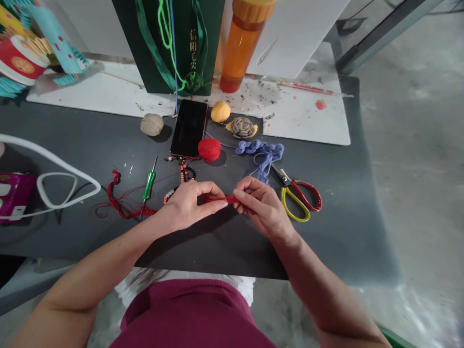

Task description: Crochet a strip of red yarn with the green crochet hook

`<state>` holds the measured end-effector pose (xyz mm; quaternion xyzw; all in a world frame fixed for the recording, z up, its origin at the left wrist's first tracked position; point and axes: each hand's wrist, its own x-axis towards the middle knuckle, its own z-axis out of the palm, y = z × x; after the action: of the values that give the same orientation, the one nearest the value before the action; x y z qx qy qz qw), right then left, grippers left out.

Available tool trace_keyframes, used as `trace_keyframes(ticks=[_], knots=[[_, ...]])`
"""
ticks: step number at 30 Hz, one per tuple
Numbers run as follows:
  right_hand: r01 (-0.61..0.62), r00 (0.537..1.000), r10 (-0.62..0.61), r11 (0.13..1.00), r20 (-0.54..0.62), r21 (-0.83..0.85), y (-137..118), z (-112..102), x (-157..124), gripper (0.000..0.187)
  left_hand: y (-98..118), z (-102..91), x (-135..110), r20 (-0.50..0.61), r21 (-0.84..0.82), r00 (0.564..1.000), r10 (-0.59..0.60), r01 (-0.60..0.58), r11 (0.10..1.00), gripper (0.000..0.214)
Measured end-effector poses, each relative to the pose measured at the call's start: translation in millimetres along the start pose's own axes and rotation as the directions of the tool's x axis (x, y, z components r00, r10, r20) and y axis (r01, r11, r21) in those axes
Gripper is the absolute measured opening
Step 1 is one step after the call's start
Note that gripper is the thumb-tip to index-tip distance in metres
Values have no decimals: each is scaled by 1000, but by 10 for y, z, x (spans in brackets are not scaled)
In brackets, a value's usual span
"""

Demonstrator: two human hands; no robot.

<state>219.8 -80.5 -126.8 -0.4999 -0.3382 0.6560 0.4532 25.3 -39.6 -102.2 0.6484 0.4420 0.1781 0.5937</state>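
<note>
While red cord (231, 198) is pinched just below frame centre by left hand (188, 202) and right hand (264, 205), fingertips closed on it, red-and-yellow-handled scissors (287, 181) are seen right of centre.

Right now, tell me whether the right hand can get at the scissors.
Probably yes: the scissors lie close to the right hand, handles uncovered, with nothing seen in between. That hand is pinching red yarn, though, so it would likely need to let go first.
</note>
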Motion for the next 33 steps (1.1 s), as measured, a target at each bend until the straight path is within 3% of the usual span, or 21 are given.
trace_keyframes(ticks=[12,20,24,29,33], knots=[[15,1000,-15,998,-1,66,-54,-9,-3,38,-10,-52,8,53,59,997,47,-50,997,24],[0,998,10,988,62,-153,-18,-19,-3,41,-2,-30,4,36,44,999,22,-24,999,23],[6,999,-1,994,46,-113,-5,-33,-1,41,-13,-53,-4,42,49,998,36,-38,998,42],[-37,999,38,999,36,-36,-18,-34,-7,40,-10,-45,3,42,27,998,53,-54,998,17],[-75,997,74,997,35,20,-34,-24,-4,39,0,-40,13,87,22,994,64,-66,998,20]])
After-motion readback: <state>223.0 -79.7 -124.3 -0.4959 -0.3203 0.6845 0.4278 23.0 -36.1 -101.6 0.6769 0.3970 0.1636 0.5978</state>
